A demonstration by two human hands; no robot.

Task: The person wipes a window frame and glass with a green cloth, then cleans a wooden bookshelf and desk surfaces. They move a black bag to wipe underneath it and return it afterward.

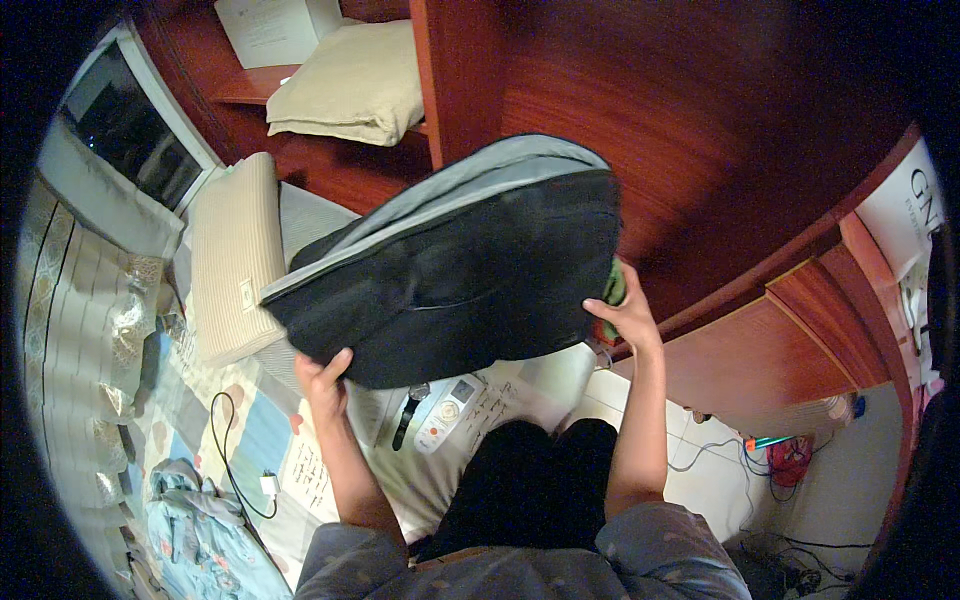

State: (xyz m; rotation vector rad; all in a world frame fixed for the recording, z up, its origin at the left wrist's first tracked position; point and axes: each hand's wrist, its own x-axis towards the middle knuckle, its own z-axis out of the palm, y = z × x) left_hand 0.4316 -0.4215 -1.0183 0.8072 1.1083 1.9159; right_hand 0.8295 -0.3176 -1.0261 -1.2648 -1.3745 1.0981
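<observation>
Both my hands hold up a black fabric sleeve or bag (pixel 465 277) with a grey lining, tilted in front of me. Its long zipped edge gapes at the top, showing the lining (pixel 525 159). My left hand (pixel 324 379) grips the lower left corner, thumb on the near face. My right hand (pixel 626 311) grips the right end, where something green shows behind the thumb. Below the bag, a black-strapped wristwatch (pixel 411 412) lies on the bed beside a pale flat device or case (pixel 448 420). What is inside the bag cannot be seen.
A ribbed beige pillow (pixel 232 262) stands left on the patterned bedsheet (pixel 255 420). Nearby lie a white charger plug with a black cable (pixel 270 484) and light blue clothing (pixel 202 532). A folded beige cushion (pixel 352 82) rests on the red wooden shelf (pixel 259 86). Cables (pixel 712 454) trail across the floor.
</observation>
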